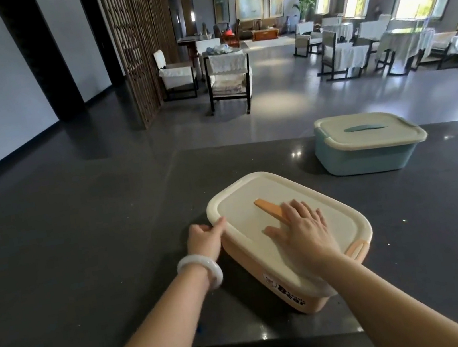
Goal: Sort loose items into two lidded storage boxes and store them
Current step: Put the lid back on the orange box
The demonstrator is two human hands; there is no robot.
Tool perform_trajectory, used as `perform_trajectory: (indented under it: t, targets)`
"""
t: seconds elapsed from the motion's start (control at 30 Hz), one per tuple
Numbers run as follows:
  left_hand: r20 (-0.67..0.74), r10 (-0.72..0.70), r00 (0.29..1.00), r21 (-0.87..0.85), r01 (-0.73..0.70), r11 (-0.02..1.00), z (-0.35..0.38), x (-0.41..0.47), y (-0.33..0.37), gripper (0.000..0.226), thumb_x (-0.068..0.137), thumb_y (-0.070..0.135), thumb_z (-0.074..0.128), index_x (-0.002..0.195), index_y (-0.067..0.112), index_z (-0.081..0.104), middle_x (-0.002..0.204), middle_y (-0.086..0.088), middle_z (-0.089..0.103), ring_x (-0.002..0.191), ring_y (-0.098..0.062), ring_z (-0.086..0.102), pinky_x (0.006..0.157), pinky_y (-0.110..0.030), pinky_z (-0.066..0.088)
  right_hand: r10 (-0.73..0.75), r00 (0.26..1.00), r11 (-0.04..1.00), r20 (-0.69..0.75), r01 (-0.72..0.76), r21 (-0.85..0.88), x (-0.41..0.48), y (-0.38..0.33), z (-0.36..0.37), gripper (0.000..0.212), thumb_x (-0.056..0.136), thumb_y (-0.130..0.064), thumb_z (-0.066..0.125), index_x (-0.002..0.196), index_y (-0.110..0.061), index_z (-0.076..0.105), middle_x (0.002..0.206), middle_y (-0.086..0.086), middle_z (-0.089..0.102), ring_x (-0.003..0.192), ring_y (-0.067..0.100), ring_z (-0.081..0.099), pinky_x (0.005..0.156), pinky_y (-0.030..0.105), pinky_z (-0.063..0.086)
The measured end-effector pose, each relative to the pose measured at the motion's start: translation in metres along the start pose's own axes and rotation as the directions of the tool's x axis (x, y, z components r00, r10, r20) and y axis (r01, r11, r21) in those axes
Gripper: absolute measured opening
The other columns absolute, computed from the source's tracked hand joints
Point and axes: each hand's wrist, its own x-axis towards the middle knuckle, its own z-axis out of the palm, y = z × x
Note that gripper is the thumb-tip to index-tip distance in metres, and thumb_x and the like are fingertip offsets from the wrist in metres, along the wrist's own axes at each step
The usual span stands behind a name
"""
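The peach box [251,265] sits on the dark bench [116,266] close to its near edge, turned askew so one corner points toward the person. Its cream lid [247,221] is in place on top. An orange handle [267,206] runs slantwise across the lid's middle.

The left hand [205,237] is at the lid's left end. Its thumb lies over the rim and its fingers curl round the edge, so its grip is narrow and holds the lid; how far the fingers reach beneath the rim is hard to tell from this angle. A pale bangle [199,271] circles that wrist.

The right hand [303,230] lies flat on the lid with its fingers spread and straight, and its grip is wide with nothing held. The fingertips cover the near end of the handle, and the forearm crosses the lid's near corner. Just to the right of that forearm, a peach clip [356,247] shows at the lid's right rim.

The blue box [363,159] stands well apart from the peach one, by the bench's far edge toward the right. It carries its own pale lid (with a blue handle at the centre), and neither hand touches it.
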Motion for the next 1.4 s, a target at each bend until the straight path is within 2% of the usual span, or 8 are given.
perform_trajectory:
  t: [0.2,0.5,0.67,0.77,0.9,1.2,1.3,1.4]
  targets:
    - [0.175,0.18,0.968,0.219,-0.216,0.951,-0.001,0.046,0.038,0.038,0.099,0.033,0.047,0.13,0.014,0.057,0.122,-0.003,0.061,0.106,-0.017,0.055,0.088,-0.029,0.039,-0.009,1.0,1.0,0.01,0.01,-0.02,0.001,0.001,0.001,0.088,0.08,-0.085,0.015,0.15,-0.033,0.019,0.16,-0.006,0.015,0.148,0.015,0.005,0.12,0.042,-0.002]
    - [0.148,0.08,0.986,-0.021,-0.077,0.997,-0.013,0.009,0.014,0.019,0.087,0.019,0.065,0.106,0.02,0.064,0.102,0.0,0.067,0.094,-0.015,0.062,0.073,-0.027,0.044,-0.185,0.976,0.982,0.117,0.18,0.051,0.01,0.043,-0.022,0.082,0.078,-0.089,0.022,0.146,-0.044,0.028,0.155,-0.02,0.022,0.144,0.005,0.014,0.121,0.037,0.011]
    - [0.056,0.06,0.997,-0.127,-0.053,0.99,-0.008,-0.043,-0.013,0.021,0.083,0.02,0.07,0.101,0.024,0.061,0.096,0.005,0.067,0.087,-0.01,0.063,0.065,-0.023,0.043,-0.323,0.911,0.937,0.257,0.27,0.221,0.023,0.06,-0.049,0.048,0.089,-0.063,0.04,0.135,-0.049,0.045,0.148,-0.024,0.035,0.136,0.0,0.031,0.117,0.035,0.024]
    - [-0.013,0.055,0.998,-0.153,-0.056,0.987,0.001,-0.072,-0.023,0.025,0.081,0.016,0.074,0.101,0.02,0.06,0.095,0.003,0.067,0.087,-0.011,0.064,0.068,-0.023,0.048,-0.333,0.888,0.926,0.317,0.244,0.287,0.031,0.058,-0.058,0.029,0.095,-0.039,0.047,0.122,-0.044,0.055,0.14,-0.021,0.046,0.126,-0.005,0.042,0.109,0.012,0.024]
    - [-0.009,0.032,0.999,-0.152,-0.033,0.988,0.008,-0.095,-0.036,0.03,0.077,0.021,0.078,0.098,0.025,0.056,0.096,0.005,0.066,0.089,-0.01,0.064,0.079,-0.03,0.055,-0.205,0.971,0.935,0.123,0.157,0.32,0.039,0.034,-0.049,0.017,0.091,-0.033,0.06,0.103,-0.026,0.07,0.114,-0.006,0.067,0.103,0.006,0.062,0.093,0.018,0.042]
    - [0.186,-0.123,0.975,-0.199,0.16,0.967,-0.014,-0.062,-0.029,0.067,0.075,0.05,0.076,0.127,0.015,0.052,0.12,0.001,0.062,0.114,-0.022,0.058,0.103,-0.045,0.044,-0.388,0.917,0.922,0.095,0.386,0.034,0.016,-0.039,0.017,0.061,0.092,-0.063,0.021,0.145,-0.036,0.035,0.156,-0.013,0.027,0.145,0.004,0.014,0.115,0.027,0.004]
    - [0.362,-0.046,0.931,-0.275,0.153,0.949,-0.015,-0.057,-0.026,0.039,0.08,0.035,0.076,0.111,0.012,0.07,0.103,-0.005,0.074,0.1,-0.022,0.069,0.099,-0.045,0.049,-0.376,0.922,0.927,0.092,0.375,0.024,0.015,-0.04,0.015,0.056,0.096,-0.059,0.025,0.146,-0.036,0.034,0.157,-0.012,0.025,0.146,0.004,0.012,0.117,0.027,0.003]
    - [0.245,0.036,0.969,-0.285,0.037,0.958,-0.01,-0.053,-0.028,0.029,0.081,0.021,0.076,0.108,0.013,0.072,0.096,-0.002,0.075,0.094,-0.019,0.07,0.095,-0.043,0.052,-0.366,0.926,0.93,0.094,0.367,0.012,0.013,-0.044,0.014,0.051,0.098,-0.052,0.031,0.146,-0.034,0.037,0.158,-0.008,0.025,0.147,0.006,0.012,0.118,0.028,0.004]
